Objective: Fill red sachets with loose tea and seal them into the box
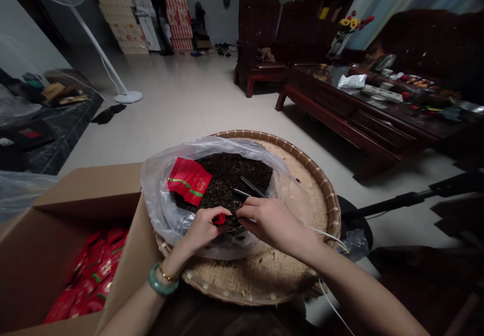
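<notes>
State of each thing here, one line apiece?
Plastic bag: open, holding dark flakes
Cardboard box: open, holding red packets
Packet stack: fanned, atop flakes
Small red packet: pinched in left hand
Two-pronged tool: prongs apart, at right hand
Woven tray: face up
Fan: standing upright

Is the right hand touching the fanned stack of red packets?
Apart: the head view shows dark loose material between the right hand and the fanned red packets.

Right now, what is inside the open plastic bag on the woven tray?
Dark, loose, leaf-like material, with a fanned stack of red packets lying on it. What lies beneath that stack, or behind the left hand and right hand, is covered.
</notes>
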`<state>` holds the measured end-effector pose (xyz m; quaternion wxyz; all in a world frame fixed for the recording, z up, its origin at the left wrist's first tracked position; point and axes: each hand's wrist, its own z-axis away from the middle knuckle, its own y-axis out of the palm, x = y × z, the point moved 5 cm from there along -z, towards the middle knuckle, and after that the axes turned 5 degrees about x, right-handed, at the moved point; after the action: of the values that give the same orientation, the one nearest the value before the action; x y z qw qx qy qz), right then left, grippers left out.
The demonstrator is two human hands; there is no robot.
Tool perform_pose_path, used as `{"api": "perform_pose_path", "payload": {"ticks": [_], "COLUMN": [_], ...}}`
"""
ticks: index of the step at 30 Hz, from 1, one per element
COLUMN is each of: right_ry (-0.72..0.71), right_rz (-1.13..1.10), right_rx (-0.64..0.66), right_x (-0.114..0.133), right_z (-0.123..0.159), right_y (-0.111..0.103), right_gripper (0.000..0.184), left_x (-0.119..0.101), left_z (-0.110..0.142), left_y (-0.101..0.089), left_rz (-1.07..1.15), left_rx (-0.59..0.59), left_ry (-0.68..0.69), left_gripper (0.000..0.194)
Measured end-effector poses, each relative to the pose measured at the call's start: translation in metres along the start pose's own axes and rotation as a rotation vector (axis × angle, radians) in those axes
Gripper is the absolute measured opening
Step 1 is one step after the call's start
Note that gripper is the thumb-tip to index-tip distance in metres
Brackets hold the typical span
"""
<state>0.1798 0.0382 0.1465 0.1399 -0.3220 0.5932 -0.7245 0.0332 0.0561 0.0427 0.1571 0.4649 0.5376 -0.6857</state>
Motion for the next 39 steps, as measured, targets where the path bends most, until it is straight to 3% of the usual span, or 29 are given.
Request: {"api": "perform_pose_path", "payload": {"ticks": [7, 18, 27, 32, 36, 39], "right_ry": [-0.030, -0.072, -0.061, 0.030, -0.039, -0.097], "right_rz": [-0.092, -0.133, -0.424, -0.455, -0.480, -0.478], "right_rx": [-0.129, -0.203, -0.411, -0.421, -0.244, -0.168], "right_x": [-0.003, -0.005, -0.018, -0.028, -0.021, -0.012], "right_z": [0.004, 0.002, 0.008, 0.008, 0.007, 0.004], "right_y": [0.004, 0.011, -0.013, -0.011, 0.005, 0.018], "right_gripper": [0.013, 0.015, 0.010, 0.016, 0.042, 0.041], "left_x": [0.003, 0.001, 0.008, 0.010, 0.008, 0.005], "left_z": [0.002, 0.003, 0.004, 0.004, 0.005, 0.005], "left_y": [0.001, 0.005, 0.003, 0.003, 0.001, 0.000], "left_rz": [0.022, 0.049, 0.022, 0.019, 0.016, 0.032], "left_rx": [-0.017, 0.019, -0.060, -0.065, -0.081, -0.083], "left_ry": [-0.007, -0.012, 0.033, 0.006, -0.020, -0.014], "left_gripper": [0.020, 0.023, 0.026, 0.025, 0.026, 0.028]}}
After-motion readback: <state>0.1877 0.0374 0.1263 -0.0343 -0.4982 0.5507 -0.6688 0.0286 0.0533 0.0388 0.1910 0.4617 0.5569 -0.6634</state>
